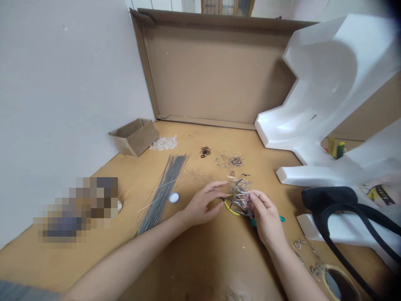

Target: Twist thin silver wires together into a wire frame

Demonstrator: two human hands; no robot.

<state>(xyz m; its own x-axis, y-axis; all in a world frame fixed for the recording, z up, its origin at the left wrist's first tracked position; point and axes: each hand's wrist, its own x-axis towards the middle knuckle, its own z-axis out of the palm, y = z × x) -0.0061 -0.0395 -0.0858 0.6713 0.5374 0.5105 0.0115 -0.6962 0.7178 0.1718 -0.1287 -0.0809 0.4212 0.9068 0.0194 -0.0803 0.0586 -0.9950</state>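
A tangled bunch of thin silvery wire pieces (240, 192) is between my hands. My right hand (265, 213) pinches the bunch at its right side between thumb and fingers. My left hand (205, 203) reaches toward it from the left, with fingers stretched and apart. Under the bunch show yellow-handled pliers (231, 209), partly covered. A green-handled tool (253, 222) lies beneath my right hand, mostly hidden. Just beyond is another loose pile of bent wire pieces (236, 160). Left of my left hand lies a long bundle of straight grey wires (164, 190).
Black rings (205, 151), a heap of clear small pieces (165, 143) and a small cardboard box (134, 137) stand farther back. A round white lid (173, 197) lies by the wires. White foam packing (319, 83), a black strap (332, 205) and a tape roll (336, 280) are right.
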